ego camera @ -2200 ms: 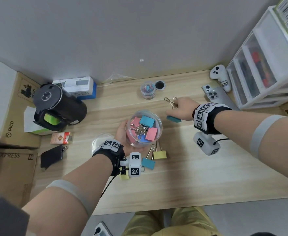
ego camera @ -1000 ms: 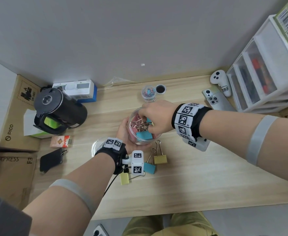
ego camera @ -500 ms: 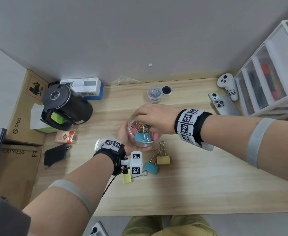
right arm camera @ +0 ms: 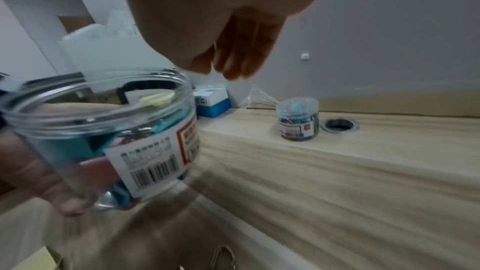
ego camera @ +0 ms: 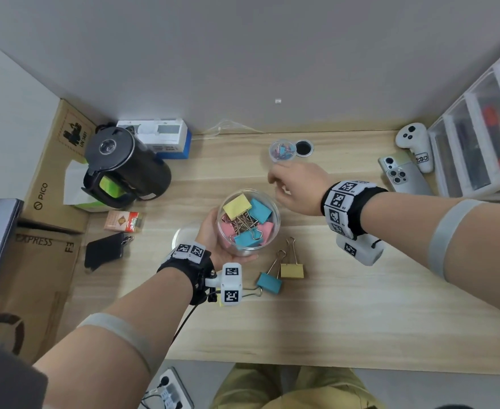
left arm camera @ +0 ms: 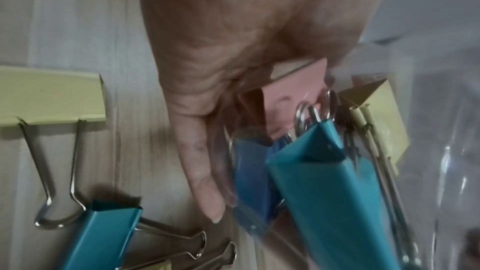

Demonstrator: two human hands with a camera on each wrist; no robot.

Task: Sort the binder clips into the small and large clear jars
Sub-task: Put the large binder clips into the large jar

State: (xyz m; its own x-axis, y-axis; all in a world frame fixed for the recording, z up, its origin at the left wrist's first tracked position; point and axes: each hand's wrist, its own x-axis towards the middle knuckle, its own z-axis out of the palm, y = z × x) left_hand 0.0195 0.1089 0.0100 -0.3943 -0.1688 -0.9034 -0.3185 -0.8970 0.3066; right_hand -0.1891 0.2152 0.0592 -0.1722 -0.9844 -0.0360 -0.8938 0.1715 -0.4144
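Left-hand grip [ego camera: 213, 240] keeps cradling the large jar [ego camera: 248, 221] above the tabletop [ego camera: 361, 305], while the right hand [ego camera: 297, 187], emptied and relaxed, has withdrawn after dropping a clip, leaving three large clips [ego camera: 292, 270] unsorted.

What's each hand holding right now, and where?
Left hand grips the large jar round its lower side wall. Right hand holds nothing.

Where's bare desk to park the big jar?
Bare wood right of the loose clips, below the right hand, and toward the front edge. Also between kettle and small jar. Crowded around the left hand holding the big jar.
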